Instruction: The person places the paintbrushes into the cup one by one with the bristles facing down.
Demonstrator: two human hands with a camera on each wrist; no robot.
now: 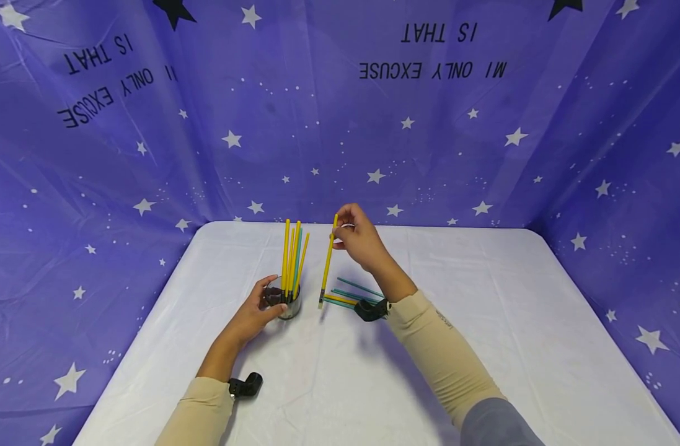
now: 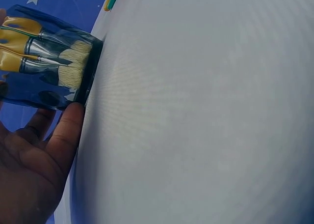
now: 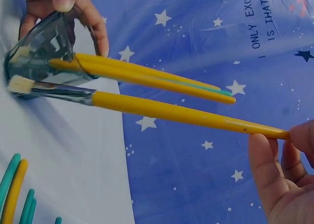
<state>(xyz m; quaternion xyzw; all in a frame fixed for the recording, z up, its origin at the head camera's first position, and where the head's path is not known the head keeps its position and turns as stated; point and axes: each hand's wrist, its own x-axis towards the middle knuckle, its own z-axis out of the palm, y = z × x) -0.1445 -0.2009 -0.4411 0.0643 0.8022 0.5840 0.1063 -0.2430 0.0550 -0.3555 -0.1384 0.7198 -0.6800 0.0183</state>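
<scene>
A clear glass stands on the white table, holding several yellow paintbrushes and a green one, bristles down. My left hand grips the glass around its side, thumb in front. In the left wrist view, pale bristles and metal ferrules show through the glass wall. To the right of the glass, my right hand pinches a yellow paintbrush by the end of its handle. That brush hangs nearly upright, its bristles pointing down, apart from the glass in the head view.
Several green brushes and a yellow one lie on the table under my right wrist, partly hidden by the black wrist camera. Behind the white table hangs a purple curtain with stars and lettering.
</scene>
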